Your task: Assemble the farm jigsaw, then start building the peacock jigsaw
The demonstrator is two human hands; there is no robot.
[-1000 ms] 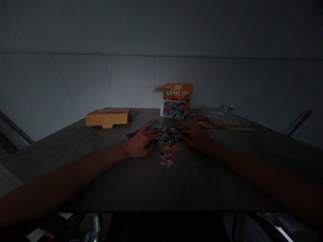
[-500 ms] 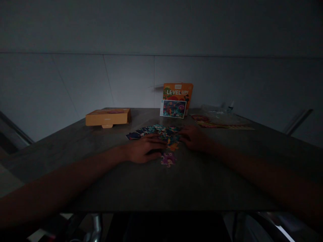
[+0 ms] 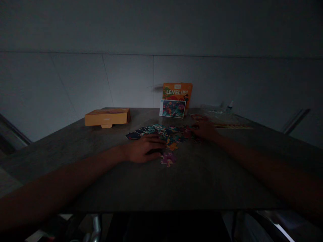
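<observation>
Puzzle pieces [image 3: 157,128] lie between the left hand [image 3: 141,150] and right hand [image 3: 206,129]. Left fingers [image 3: 155,146] extend, slightly apart; the right hand's grip is indeterminable.

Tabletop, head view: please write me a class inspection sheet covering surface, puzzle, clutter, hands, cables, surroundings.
Surface: grey table, dimly lit.
Job's things: puzzle pieces heaped mid-table; purple piece nearest the front edge.
Clutter: orange box left; picture card before LEVEL UP! panel; printed sheet and clear plastic right.
Hands: left hand spread at the heap's near-left side; right hand at its right end, grip unclear.
Cables: nothing seen.
Surroundings: pale wall behind.
</observation>
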